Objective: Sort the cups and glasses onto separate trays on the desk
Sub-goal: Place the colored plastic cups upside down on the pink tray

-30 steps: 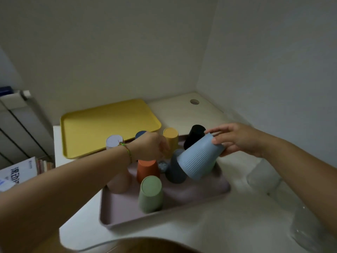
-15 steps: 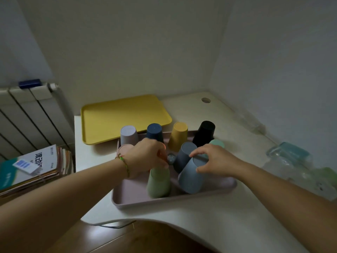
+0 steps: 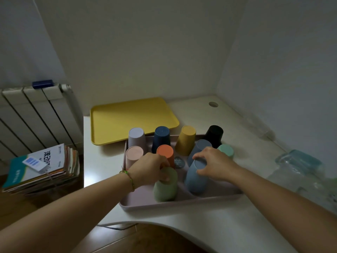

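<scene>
The left grip (image 3: pixel 151 170) curls over the upturned base of the sage-green cup (image 3: pixel 165 187), thumb on its near side, and the right grip (image 3: pixel 213 165) is wrapped the same way round the top of the light-blue cup (image 3: pixel 196 181). Both cups stand mouth-down, long axes upright, in the near row of the pink tray (image 3: pixel 175 205), which is crowded with other inverted cups. What matters most is the small clear glass (image 3: pixel 179 162). It stands on that same tray in the gap between the two grips, just past the fingertips and just beside the orange cup (image 3: pixel 165 152), so it is the one piece out of place among the cups. The yellow tray (image 3: pixel 131 119) holds nothing and lies beyond the pink tray, up and to the left, so the left grip looks the nearer one to carry the glass there. It would have to lift straight up first to clear the cups packed around it. The blurred cluster of clear glasses (image 3: pixel 299 167) stands on the table (image 3: pixel 218 227) well off to the right, nearer the right grip, and any trip from there to the yellow tray crosses over the cups.
</scene>
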